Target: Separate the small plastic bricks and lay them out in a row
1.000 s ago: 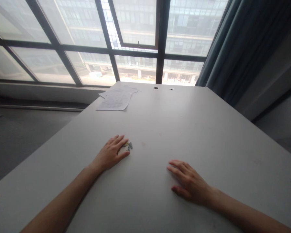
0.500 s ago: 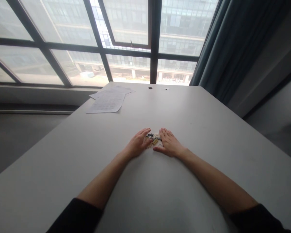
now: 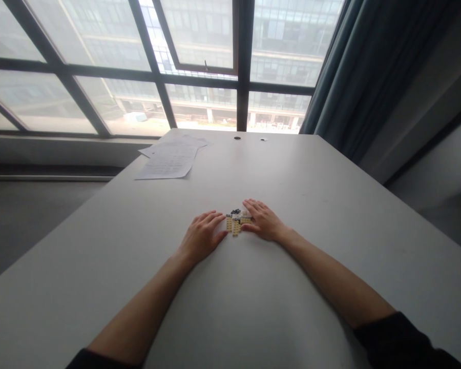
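Observation:
A small heap of toy bricks (image 3: pixel 235 222), yellow, dark and pale, lies in the middle of the white table (image 3: pixel 292 169). My left hand (image 3: pixel 201 238) lies flat on the table just left of the heap, fingers stretched out, its fingertips close to the bricks. My right hand (image 3: pixel 264 221) lies flat on the other side, fingers spread, touching the heap's right edge. Neither hand holds anything.
A few printed paper sheets (image 3: pixel 171 158) lie at the table's far left corner. Two small round holes (image 3: pixel 237 138) sit near the far edge. Large windows stand behind the table, a dark curtain (image 3: pixel 353 77) at the right.
A second ago my hands were wide apart, with only a few bricks by the left one. They came together around the gathered heap, and now my left hand has slid slightly back left.

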`<state>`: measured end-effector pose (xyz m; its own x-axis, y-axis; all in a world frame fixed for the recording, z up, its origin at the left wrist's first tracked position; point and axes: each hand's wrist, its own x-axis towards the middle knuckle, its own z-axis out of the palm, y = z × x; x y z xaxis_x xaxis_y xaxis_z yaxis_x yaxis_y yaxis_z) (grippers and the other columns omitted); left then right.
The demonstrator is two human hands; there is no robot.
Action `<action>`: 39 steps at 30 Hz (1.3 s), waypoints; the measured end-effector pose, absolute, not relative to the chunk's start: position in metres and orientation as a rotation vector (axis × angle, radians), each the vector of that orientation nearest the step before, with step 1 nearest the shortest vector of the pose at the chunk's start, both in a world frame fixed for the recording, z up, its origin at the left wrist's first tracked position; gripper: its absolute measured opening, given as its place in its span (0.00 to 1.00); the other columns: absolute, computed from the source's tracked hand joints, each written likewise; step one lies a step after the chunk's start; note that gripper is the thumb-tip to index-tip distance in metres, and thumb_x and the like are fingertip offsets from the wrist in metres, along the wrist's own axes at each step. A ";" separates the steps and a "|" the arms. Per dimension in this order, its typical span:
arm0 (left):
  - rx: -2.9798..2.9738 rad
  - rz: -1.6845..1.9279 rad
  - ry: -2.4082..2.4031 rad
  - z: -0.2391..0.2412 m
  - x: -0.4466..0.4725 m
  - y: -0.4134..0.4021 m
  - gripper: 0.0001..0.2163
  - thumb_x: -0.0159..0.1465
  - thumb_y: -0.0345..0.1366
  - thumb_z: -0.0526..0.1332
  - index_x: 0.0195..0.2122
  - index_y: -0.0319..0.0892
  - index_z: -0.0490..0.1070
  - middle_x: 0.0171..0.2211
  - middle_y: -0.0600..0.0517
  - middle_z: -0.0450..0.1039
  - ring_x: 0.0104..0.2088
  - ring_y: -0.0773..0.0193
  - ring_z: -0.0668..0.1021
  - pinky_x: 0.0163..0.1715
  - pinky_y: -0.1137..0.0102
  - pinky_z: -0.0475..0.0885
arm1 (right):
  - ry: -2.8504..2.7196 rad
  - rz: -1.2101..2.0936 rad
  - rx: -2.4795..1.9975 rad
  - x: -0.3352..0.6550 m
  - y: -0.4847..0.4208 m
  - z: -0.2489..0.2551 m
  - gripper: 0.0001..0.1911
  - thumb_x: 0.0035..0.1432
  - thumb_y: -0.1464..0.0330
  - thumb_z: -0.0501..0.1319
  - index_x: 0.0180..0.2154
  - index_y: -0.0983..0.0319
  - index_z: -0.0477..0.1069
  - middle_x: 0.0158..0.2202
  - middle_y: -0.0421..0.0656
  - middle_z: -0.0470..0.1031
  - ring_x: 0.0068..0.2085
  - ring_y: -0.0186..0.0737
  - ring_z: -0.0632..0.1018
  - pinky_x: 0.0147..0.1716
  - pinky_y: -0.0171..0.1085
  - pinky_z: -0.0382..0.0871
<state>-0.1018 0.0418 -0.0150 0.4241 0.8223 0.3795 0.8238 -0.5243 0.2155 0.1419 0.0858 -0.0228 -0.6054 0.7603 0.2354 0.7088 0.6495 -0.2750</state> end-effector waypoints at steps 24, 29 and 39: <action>-2.510 -0.620 -1.521 -0.006 -0.097 0.026 0.12 0.66 0.40 0.53 0.37 0.46 0.76 0.39 0.48 0.76 0.42 0.54 0.73 0.43 0.56 0.66 | -2.062 0.440 -1.069 0.133 0.012 -0.008 0.19 0.57 0.64 0.60 0.51 0.59 0.69 0.54 0.48 0.69 0.58 0.47 0.66 0.59 0.48 0.58; -2.531 -0.795 -1.531 0.000 -0.095 0.010 0.11 0.67 0.38 0.52 0.40 0.43 0.73 0.39 0.47 0.76 0.42 0.55 0.73 0.44 0.58 0.68 | -1.778 0.805 -1.080 0.125 0.004 -0.005 0.18 0.55 0.64 0.62 0.48 0.60 0.70 0.46 0.48 0.75 0.45 0.44 0.76 0.49 0.46 0.70; -2.580 -1.396 -1.618 0.005 -0.081 -0.022 0.06 0.65 0.37 0.58 0.38 0.43 0.73 0.34 0.51 0.76 0.34 0.65 0.77 0.36 0.69 0.73 | -1.160 1.533 -0.963 0.109 -0.007 -0.002 0.16 0.46 0.59 0.69 0.31 0.65 0.73 0.25 0.41 0.76 0.25 0.35 0.77 0.28 0.37 0.73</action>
<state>-0.0806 -0.0220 0.0048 0.1951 0.8222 0.5348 0.6497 -0.5168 0.5575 0.1092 -0.0074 -0.0024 -0.2370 0.9706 -0.0425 -0.2229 -0.0970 -0.9700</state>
